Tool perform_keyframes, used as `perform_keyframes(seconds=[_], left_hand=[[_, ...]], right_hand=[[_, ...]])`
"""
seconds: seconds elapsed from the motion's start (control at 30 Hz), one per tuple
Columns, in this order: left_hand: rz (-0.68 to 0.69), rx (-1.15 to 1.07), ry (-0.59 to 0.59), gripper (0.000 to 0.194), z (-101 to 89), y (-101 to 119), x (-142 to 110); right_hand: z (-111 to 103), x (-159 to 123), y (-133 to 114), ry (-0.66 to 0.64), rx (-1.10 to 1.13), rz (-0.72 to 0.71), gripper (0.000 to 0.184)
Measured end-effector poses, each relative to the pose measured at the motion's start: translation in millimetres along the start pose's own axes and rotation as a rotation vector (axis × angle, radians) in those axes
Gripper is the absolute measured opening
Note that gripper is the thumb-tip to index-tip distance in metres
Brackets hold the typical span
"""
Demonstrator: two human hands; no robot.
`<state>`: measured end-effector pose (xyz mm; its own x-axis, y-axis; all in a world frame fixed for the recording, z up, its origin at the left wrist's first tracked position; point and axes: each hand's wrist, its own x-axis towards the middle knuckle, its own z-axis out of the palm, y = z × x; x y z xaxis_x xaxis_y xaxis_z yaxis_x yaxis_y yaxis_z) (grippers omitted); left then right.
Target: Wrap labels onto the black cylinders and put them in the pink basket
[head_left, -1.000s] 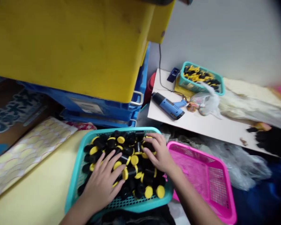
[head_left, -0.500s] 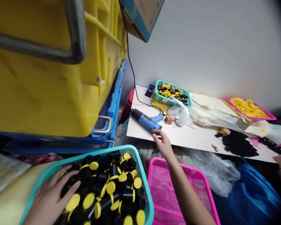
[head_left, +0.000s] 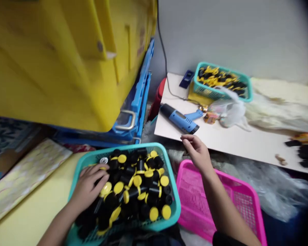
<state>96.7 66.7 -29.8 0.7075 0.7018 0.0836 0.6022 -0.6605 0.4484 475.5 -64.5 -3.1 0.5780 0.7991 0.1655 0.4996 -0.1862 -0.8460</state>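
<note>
A turquoise basket [head_left: 178, 208] in front of me is heaped with black cylinders [head_left: 124, 177] that have round yellow caps [head_left: 137, 180]. My left hand [head_left: 91, 184] lies over the pieces on the basket's left side, fingers stretched out and slightly bent. A small whitish disc [head_left: 104, 160] shows just beyond its fingertips. My right hand [head_left: 197, 152] hovers by the front edge of the white table, its fingers loosely bent and the thumb apart from them; I make out nothing held. A blue and black heat gun [head_left: 181, 120] lies on the table just beyond it.
A pink basket [head_left: 258, 205] stands under my right forearm. On the white table [head_left: 220, 136] are another turquoise basket [head_left: 250, 90] of black and yellow parts, and a plastic bag [head_left: 232, 114]. A large yellow crate [head_left: 74, 78] on blue crates [head_left: 141, 99] blocks the upper left.
The view has tilted down and turned left, so the basket and table sit further right. The whitish disc now shows beside my left hand. My right hand's fingers are more bent.
</note>
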Motion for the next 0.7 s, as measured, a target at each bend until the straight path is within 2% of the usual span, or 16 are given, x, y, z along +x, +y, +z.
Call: perform_keyframes(seconds=[0.1, 0.13, 0.23, 0.3, 0.37, 0.43, 0.47, 0.53, 0.63, 0.7], left_hand=[[-0.07, -0.069, -0.014, 0.022, -6.5, 13.8, 4.2], [-0.094, -0.107, 0.006, 0.021, -9.1, 15.1, 3.9], [-0.137, -0.167, 0.118, 0.022, -19.3, 14.4, -5.2], [-0.125, -0.122, 0.131, 0.028, -25.1, 15.2, -19.0], [-0.075, -0.038, 0.03, 0.049, -25.6, 20.5, -38.1], [0.018, 0.049, -0.121, 0.076, -19.7, 29.9, -58.2], [0.075, 0.083, -0.187, 0.083, -15.0, 35.1, -66.8], [0.171, 0.137, -0.249, 0.08, -5.3, 43.3, -77.8], [0.237, 0.208, -0.216, 0.058, 2.4, 44.1, -75.7], [0.289, 0.234, -0.191, 0.049, 0.9, 38.5, -65.9]], right_hand=[[28.4, -32.5, -24.5, -0.351, -0.049, -0.171, 0.029], [39.0, -43.4, -31.7, -0.431, -0.093, -0.241, 0.032], [68.4, -71.0, -46.6, -0.535, -0.239, -0.402, 0.053], [83.4, -82.8, -49.5, -0.596, -0.321, -0.488, 0.064], [92.6, -88.5, -46.6, -0.638, -0.381, -0.553, 0.063], [95.5, -89.4, -40.9, -0.625, -0.417, -0.568, 0.058], [95.0, -89.1, -38.7, -0.613, -0.432, -0.566, 0.057], [91.4, -90.4, -39.3, -0.575, -0.447, -0.573, 0.057], [84.6, -105.5, -55.2, -0.518, -0.401, -0.649, 0.044], [82.6, -124.6, -68.9, -0.596, -0.376, -0.748, 0.035]])
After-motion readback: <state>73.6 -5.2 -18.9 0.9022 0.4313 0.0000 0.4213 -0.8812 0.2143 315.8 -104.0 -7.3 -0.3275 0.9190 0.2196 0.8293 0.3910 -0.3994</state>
